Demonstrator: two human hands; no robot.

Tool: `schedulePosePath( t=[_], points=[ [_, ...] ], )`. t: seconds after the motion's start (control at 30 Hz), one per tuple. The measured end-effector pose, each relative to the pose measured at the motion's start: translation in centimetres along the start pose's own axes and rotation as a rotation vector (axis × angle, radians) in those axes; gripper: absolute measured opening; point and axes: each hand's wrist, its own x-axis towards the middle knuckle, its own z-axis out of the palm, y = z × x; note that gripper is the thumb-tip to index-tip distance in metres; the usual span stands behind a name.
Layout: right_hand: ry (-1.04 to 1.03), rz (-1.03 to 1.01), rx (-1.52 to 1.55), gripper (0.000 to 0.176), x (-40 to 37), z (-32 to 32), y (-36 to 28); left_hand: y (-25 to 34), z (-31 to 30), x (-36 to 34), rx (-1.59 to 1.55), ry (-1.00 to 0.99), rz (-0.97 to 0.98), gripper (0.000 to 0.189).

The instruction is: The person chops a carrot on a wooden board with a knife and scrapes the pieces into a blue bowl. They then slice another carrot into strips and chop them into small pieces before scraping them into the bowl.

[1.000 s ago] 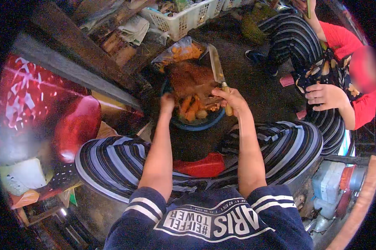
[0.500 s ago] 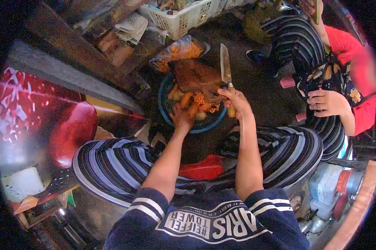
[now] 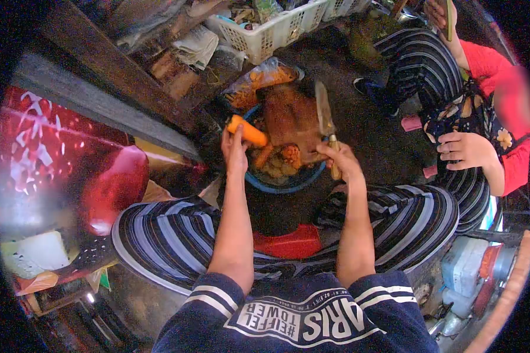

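My left hand grips a thick orange carrot, held over the left side of a blue-rimmed basin. A knife is in my right hand, fingers around its handle and the blade pointing up and away from me. The right fingertips are right at the near corner of a brown wooden chopping board, which lies across the basin. Small diced carrot pieces sit at the board's near edge. Pale chunks and more orange pieces show in the basin below.
Beyond the basin lies a plastic bag with orange contents. A white crate stands at the back. Another person sits at the right, close by. A red seat is between my knees; a red glossy panel is at left.
My left hand has come up out of the basin, leftward, now with a carrot in it. My right hand, still on the knife, has shifted slightly right and toward me.
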Motion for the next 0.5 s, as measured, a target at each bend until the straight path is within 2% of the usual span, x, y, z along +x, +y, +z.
schedulePosePath(
  t=[0.07,0.1,0.17,0.2,0.23,0.3,0.33,0.37,0.43,0.5],
  points=[
    [-0.038,-0.004,-0.086,0.037,-0.4,0.3,1.7,0.8,0.7,0.8,0.162,-0.057,0.191,0.038],
    [-0.077,-0.004,-0.171,0.04,-0.8,0.6,2.2,1.1,1.1,0.9,0.158,-0.061,0.193,0.038],
    [-0.117,0.029,-0.197,0.043,-1.3,1.5,3.4,1.8,1.8,1.0,0.497,-0.086,0.266,0.041],
    [-0.147,0.028,-0.165,0.041,-1.4,2.2,4.4,-0.6,0.7,2.8,0.609,-0.127,0.409,0.047],
    [-0.178,0.029,-0.133,0.039,-1.3,2.7,5.6,-0.8,0.6,2.8,0.608,-0.127,0.409,0.047],
    [-0.177,-0.025,-0.143,0.038,-1.4,3.9,7.1,-1.2,0.9,2.4,1.029,-0.203,0.603,0.049],
    [-0.151,0.028,-0.158,0.038,-1.5,4.5,7.5,-1.4,0.8,1.9,1.153,-0.196,0.555,0.049],
    [-0.125,0.081,-0.171,0.037,-1.6,5.0,8.0,-1.6,0.8,1.2,1.151,-0.196,0.554,0.049],
    [-0.107,0.039,-0.103,0.037,-2.3,6.3,8.6,-2.5,0.5,0.3,1.492,-0.142,0.575,0.046],
    [0.037,0.001,-0.111,0.036,-3.0,7.6,9.5,-3.2,0.1,0.0,1.499,-0.172,0.537,0.046]
  ],
)
